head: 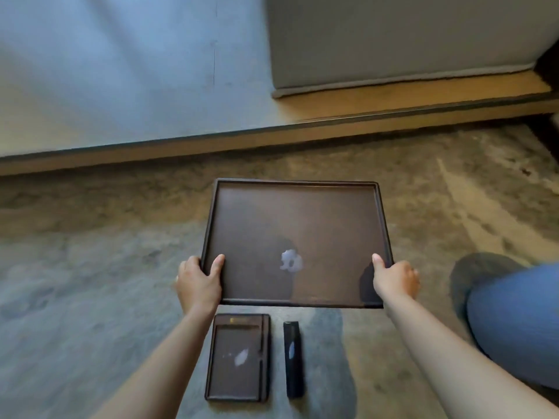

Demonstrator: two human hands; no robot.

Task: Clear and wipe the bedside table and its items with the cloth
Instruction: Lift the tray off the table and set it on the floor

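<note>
A large dark brown tray [272,219] with a raised rim is held low over the carpet. My left hand [198,279] grips its left edge, thumb on top of the rim. My right hand [394,276] grips its right edge the same way. Nothing lies in the tray; a pale glare spot shows on its glossy bottom. Just in front of me on the carpet lie a smaller dark brown notepad holder [239,358] and, to its right, a slim black remote [292,358]. No cloth is in view.
Mottled grey-brown carpet [90,267] covers the floor. A wooden platform edge [272,134] runs across the back, with pale bedding [121,71] on the left and a grey upholstered block [393,40] on the right. My knee in blue jeans [514,322] is at the right.
</note>
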